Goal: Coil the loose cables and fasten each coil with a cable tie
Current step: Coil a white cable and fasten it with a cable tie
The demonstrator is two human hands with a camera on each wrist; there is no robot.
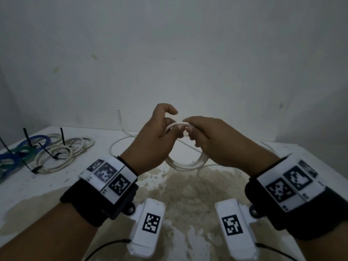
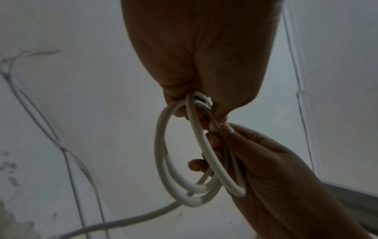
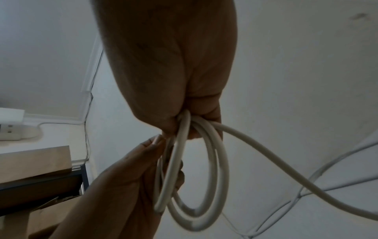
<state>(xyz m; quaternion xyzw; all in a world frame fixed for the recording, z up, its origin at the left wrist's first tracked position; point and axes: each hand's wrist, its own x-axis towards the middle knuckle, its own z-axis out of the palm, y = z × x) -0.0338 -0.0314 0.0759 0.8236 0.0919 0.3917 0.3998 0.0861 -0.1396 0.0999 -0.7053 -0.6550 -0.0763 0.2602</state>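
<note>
Head view: I am holding a half-made coil (image 1: pixel 185 162) of white cable (image 1: pixel 120 146) above the desk (image 1: pixel 56 183), between my two hands. My left hand (image 1: pixel 154 136) is pinching the top of the loops, forefinger lifted free; my right hand (image 1: pixel 209 136) is curling its fingers round the same bundle just beside it. I judge I am mid-coiling: the free tail is running off across the desk, so the next move calls for drawing in more slack and laying another loop. Farther left, the finished coils (image 1: pixel 62 153) with black ties (image 1: pixel 37 169) are lying near the desk's edge, well apart from me. The wall (image 1: pixel 169 53) is closing the far side; open room is lying ahead and right.
</note>
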